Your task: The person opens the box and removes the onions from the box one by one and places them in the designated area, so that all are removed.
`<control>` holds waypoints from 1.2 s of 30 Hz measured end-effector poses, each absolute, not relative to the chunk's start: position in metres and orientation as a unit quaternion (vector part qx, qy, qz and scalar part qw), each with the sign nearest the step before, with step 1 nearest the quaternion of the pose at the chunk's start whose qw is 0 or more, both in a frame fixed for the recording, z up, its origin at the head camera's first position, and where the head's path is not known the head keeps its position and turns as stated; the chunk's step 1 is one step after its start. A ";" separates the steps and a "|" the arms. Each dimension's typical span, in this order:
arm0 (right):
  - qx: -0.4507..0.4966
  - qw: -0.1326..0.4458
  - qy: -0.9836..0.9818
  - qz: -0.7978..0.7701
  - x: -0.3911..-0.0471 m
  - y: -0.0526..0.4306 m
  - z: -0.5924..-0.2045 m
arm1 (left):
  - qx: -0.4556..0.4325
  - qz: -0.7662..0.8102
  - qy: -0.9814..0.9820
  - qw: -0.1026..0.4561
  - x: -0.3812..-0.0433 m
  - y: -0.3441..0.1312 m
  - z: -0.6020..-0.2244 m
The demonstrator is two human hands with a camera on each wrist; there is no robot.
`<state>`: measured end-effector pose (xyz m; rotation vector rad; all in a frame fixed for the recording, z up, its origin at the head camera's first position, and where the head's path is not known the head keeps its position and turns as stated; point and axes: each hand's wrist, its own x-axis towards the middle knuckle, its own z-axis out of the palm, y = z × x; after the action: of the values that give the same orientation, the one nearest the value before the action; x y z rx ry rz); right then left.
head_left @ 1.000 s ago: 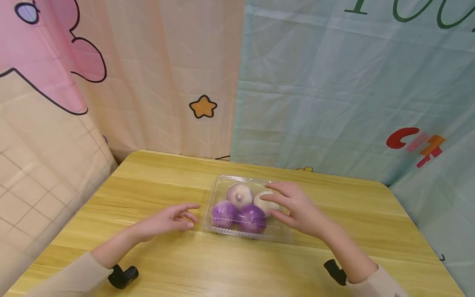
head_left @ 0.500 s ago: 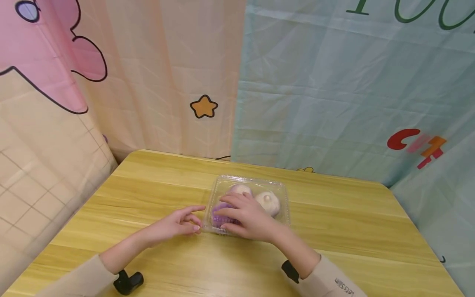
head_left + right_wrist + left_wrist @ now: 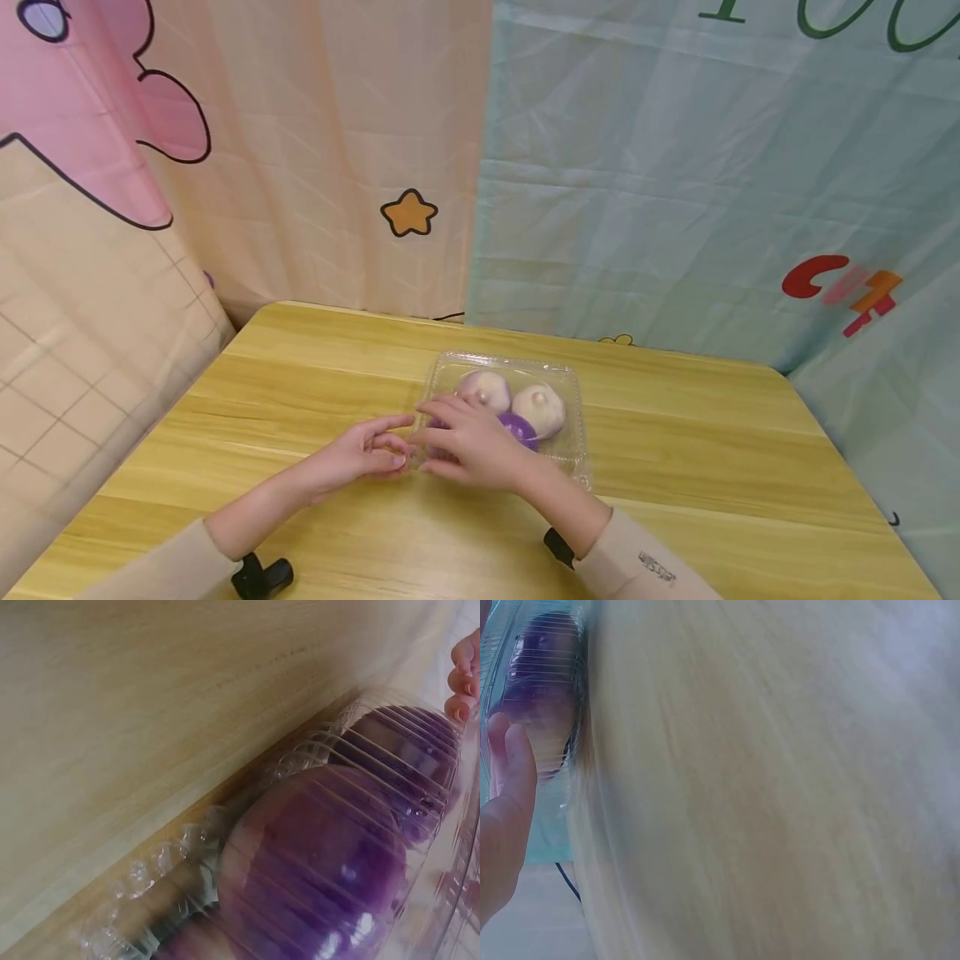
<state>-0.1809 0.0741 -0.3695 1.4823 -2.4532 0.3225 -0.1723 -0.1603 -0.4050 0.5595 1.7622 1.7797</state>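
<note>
Head view: your left hand, fingers loosely apart, sits at the left edge of the clear clamshell box on the table; your right hand spreads its fingers over its near-left part, white-and-purple bulbs inside. Filling looks done, lid down; whether latching remains, I can't tell.

Right hand hides most of front-left purple bulb, part of front-right purple bulb. Left-wrist view: left hand and clear container cut by left edge, worktop blurred. Sleeve print too small to read.
</note>
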 end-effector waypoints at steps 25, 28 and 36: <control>0.491 0.217 -0.841 0.061 -0.175 0.059 -0.377 | 0.159 0.713 0.620 0.286 -0.170 -0.152 -0.411; 0.502 0.253 -0.825 0.059 -0.175 0.057 -0.381 | 0.155 0.712 0.622 0.287 -0.171 -0.151 -0.411; 0.500 0.353 -0.786 -0.087 -0.170 0.048 -0.391 | 0.151 0.709 0.626 0.286 -0.172 -0.149 -0.410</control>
<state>-0.1700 0.0480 -0.3912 1.2938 -2.0315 -0.2253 -0.1717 -0.1493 -0.4103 0.4026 1.6738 1.8960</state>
